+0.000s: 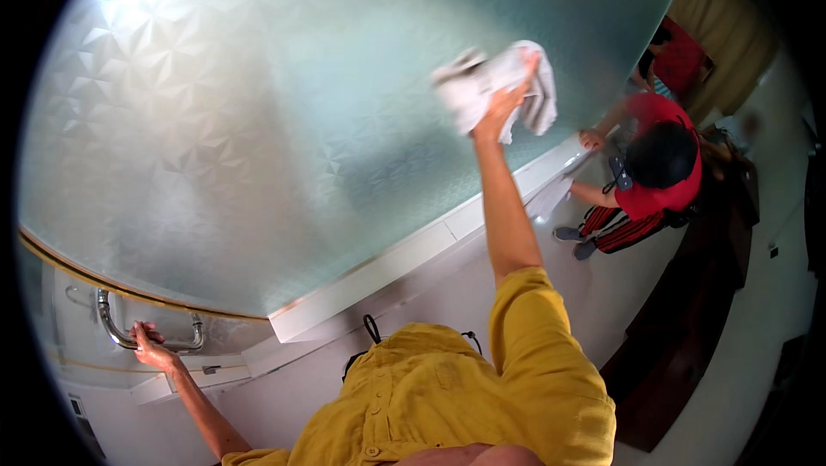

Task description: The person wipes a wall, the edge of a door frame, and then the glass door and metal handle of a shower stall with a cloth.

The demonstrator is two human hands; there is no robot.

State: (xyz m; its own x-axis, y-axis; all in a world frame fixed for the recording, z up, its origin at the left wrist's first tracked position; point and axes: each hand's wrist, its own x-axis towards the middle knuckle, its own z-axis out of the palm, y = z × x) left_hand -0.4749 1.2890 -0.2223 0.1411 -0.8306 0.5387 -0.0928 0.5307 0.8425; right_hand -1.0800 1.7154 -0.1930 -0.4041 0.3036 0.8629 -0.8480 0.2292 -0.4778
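A patterned frosted glass panel (335,98) rises in front of me. My right hand (506,101) presses a pale cloth (474,88) against it, and parts of the cloth are blurred. The cloth hangs in folds on both sides of the fingers. Low on the left, my left hand (151,346) grips a shiny metal door handle (116,334), beside the panel's gold-coloured edge strip.
A white ledge (368,279) runs along the panel's foot. On the right a co-worker in a red shirt (664,104) has one hand on the ledge and a pale cloth (548,198) in the other. Dark wooden furniture (684,317) stands behind, with a brown curtain (726,27) farther off.
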